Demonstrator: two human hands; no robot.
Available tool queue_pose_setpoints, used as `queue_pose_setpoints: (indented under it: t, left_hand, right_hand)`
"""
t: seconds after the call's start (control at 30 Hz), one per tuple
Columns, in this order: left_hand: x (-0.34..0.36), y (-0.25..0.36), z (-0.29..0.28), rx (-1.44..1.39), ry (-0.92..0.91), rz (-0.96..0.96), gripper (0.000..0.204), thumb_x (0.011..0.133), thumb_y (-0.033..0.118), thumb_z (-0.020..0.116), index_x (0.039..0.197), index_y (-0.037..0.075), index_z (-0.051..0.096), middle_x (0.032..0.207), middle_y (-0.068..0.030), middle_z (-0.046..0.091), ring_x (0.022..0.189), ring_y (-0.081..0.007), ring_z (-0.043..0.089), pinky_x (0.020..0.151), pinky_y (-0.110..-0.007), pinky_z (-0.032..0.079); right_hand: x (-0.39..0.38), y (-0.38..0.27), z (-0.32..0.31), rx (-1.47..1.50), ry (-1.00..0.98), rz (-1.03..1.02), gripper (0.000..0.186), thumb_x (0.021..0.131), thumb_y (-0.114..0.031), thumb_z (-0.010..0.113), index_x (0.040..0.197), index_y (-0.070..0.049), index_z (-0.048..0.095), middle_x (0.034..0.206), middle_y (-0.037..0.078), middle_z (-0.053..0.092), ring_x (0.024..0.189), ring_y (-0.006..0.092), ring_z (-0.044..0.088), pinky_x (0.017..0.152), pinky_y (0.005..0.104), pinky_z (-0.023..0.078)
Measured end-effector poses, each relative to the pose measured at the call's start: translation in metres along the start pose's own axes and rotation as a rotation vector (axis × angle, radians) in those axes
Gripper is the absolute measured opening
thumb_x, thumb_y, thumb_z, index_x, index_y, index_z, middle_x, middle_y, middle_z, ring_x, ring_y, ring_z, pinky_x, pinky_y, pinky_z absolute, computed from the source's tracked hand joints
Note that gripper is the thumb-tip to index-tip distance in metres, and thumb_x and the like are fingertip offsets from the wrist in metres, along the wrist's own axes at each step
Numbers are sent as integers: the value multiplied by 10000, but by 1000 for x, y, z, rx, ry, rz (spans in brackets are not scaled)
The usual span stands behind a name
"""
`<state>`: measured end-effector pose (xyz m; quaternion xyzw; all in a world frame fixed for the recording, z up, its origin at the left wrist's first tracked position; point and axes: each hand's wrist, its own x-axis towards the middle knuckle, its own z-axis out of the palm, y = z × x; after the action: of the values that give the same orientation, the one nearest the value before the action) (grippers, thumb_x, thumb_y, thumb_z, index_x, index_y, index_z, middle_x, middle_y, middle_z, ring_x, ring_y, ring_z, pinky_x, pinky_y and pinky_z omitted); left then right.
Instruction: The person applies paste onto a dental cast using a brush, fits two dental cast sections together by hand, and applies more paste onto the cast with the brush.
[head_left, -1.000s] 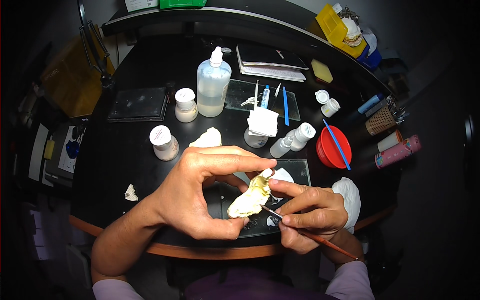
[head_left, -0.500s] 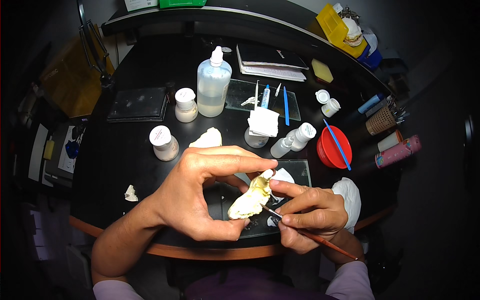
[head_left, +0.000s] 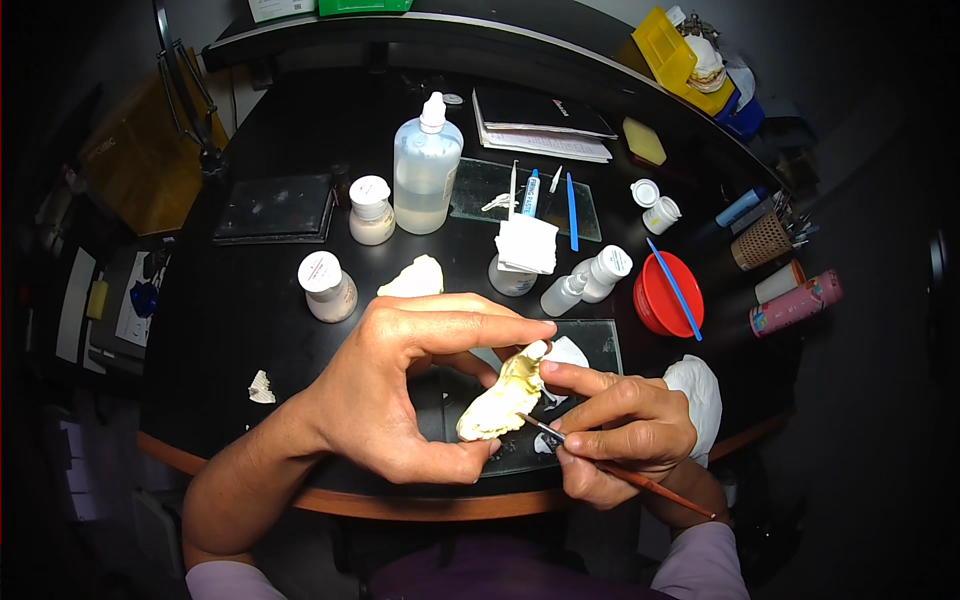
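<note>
Between the thumb and fingertips of my left hand [head_left: 400,380] is a pale yellow dental cast [head_left: 500,402], held tilted above a glass slab [head_left: 598,345]. A small white tooth shape [head_left: 537,350] stands at its upper end. My right hand [head_left: 630,425] grips a thin brush [head_left: 640,480] with a reddish-brown handle and a metal ferrule. The brush tip meets the lower right edge of the cast, and my right index finger lies close to the cast's side. Behind my left hand, another pale yellow cast piece [head_left: 415,277] rests on the black table.
Beyond my hands stand a large clear bottle [head_left: 428,175], powder jars [head_left: 328,288], a jar topped with folded tissue [head_left: 527,245], and small bottles [head_left: 605,272]. To the right are a red bowl [head_left: 660,310] with a blue stick across it and a crumpled white tissue [head_left: 697,395].
The brush tip has shifted slightly up and left along the cast's edge. Both hands otherwise keep nearly the same place and grip.
</note>
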<state>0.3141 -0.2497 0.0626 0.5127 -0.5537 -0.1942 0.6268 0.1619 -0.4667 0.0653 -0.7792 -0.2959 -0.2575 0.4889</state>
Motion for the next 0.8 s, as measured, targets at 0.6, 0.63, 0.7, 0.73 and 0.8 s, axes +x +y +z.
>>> queue_pose_setpoints:
  t: [0.6, 0.63, 0.7, 0.73, 0.8]
  left_hand:
    - [1, 2, 0, 3, 0, -4, 766, 630, 24, 824, 1361, -116, 639, 1240, -253, 688, 1117, -260, 715, 894, -339, 644]
    - [1, 2, 0, 7, -2, -6, 767, 630, 25, 825, 1360, -116, 639, 1238, -253, 690, 1117, -261, 715, 892, -337, 644]
    - [1, 2, 0, 17, -6, -5, 766, 629, 25, 825, 1359, -116, 640, 1236, -253, 691, 1116, -261, 715, 888, -335, 645]
    - [1, 3, 0, 26, -9, -4, 766, 628, 25, 825, 1358, -116, 641, 1234, -252, 693, 1115, -262, 716, 884, -333, 645]
    - [1, 2, -1, 23, -6, 3, 767, 626, 26, 826, 1358, -116, 642, 1235, -252, 693, 1114, -263, 717, 879, -332, 645]
  right_hand:
    - [0, -2, -2, -23, -12, 7, 154, 764, 44, 760, 907, -5, 732, 839, 151, 726, 1019, 442, 768, 966, 464, 632]
    - [0, -2, -2, -33, -20, 8, 156, 763, 44, 761, 908, -7, 731, 837, 149, 725, 1017, 441, 768, 952, 455, 639]
    - [-1, -2, 0, -22, -1, 4, 159, 763, 43, 762, 911, -8, 731, 836, 145, 725, 1018, 441, 769, 941, 447, 644]
    - [-1, -2, 0, -11, 19, -1, 162, 763, 42, 762, 913, -10, 730, 835, 141, 726, 1019, 441, 769, 930, 439, 649]
    - [0, -2, -1, -18, 0, -6, 166, 760, 43, 764, 913, -11, 730, 835, 138, 726, 1021, 441, 768, 931, 441, 649]
